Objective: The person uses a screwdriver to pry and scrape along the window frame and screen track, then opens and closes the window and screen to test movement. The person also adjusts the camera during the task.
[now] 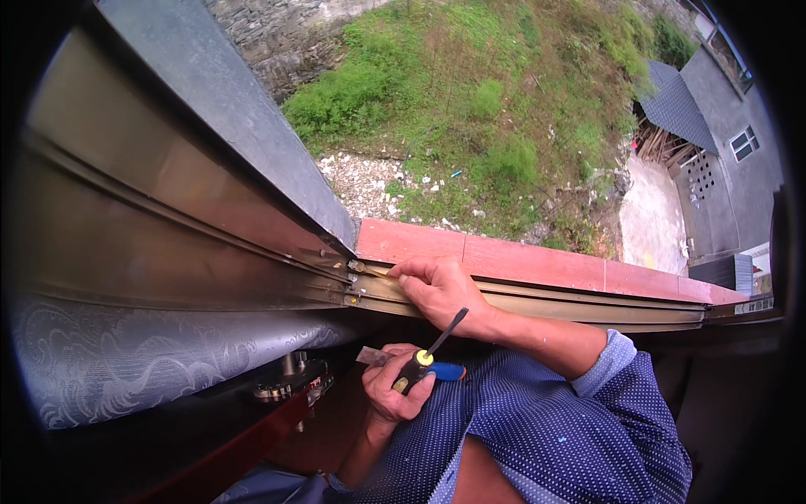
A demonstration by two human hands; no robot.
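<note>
While a screwdriver [413,372] is clasped in the left hand [396,385], its dark shaft directed upward and to the right, a blue handle [447,370] is enclosed in the same grip, and a flat greyish blade [374,357] is seen projecting at the opposite side; whether blade and handle are joined is concealed by the closed fingers. The right hand [438,290] is extended over the bronze-coloured window track [579,311], its thumb and fingertips drawn together on a slim brownish piece [374,270], the far end of which is set at the track's left corner, against the upright frame [193,202]. Beyond the track, a red tiled ledge [537,259] is shown, with a grassy slope [478,126] below. At the left, a silvery patterned fabric [151,361] is seen beneath the frame.
</note>
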